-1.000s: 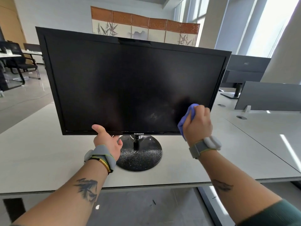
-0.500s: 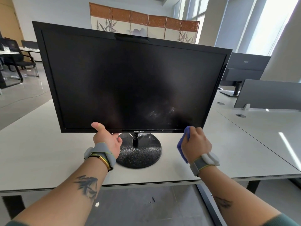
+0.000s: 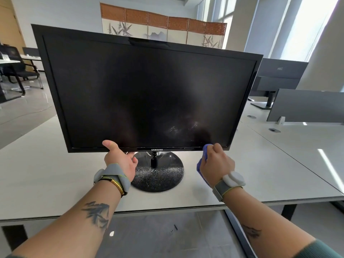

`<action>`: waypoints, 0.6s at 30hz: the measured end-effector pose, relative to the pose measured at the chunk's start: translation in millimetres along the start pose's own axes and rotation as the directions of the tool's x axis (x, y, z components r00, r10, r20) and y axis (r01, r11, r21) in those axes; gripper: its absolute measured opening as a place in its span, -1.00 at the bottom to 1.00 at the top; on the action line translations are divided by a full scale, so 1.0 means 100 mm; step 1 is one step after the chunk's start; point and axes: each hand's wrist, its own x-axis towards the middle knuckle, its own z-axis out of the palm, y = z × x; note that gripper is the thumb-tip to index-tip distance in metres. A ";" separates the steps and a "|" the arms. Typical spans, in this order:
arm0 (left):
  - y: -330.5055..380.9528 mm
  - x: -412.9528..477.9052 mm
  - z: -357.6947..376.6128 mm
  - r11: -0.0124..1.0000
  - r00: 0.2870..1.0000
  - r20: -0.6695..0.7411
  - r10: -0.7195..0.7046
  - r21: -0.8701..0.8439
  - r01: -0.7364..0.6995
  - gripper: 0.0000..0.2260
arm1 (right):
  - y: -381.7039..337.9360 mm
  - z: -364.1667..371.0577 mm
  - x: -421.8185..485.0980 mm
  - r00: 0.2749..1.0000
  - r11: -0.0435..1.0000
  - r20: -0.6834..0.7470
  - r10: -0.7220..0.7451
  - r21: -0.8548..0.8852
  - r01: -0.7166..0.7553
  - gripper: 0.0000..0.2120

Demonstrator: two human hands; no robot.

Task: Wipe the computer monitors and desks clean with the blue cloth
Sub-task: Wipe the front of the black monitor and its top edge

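A folding room screen with orange-brown woven top bands and pale panels painted with ink bamboo (image 3: 163,28) is standing against the white back wall (image 3: 59,13). A black mesh office chair on sled legs (image 3: 16,69) is sitting at the far left on glossy grey floor (image 3: 28,112). Tall windows (image 3: 307,25) are letting in strong daylight at the upper right. A flat grey partition panel (image 3: 307,107) is standing upright at the right, with a small white bracket (image 3: 280,120) gripping its lower edge and a round silver cable grommet (image 3: 273,130) lying near it.
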 end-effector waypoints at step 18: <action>0.00 0.00 -0.03 0.998 0.999 -0.035 0.015 0.064 -0.013 -0.34 | 0.50 -0.02 0.00 0.961 0.964 0.084 0.265 -0.046 -0.262 -0.76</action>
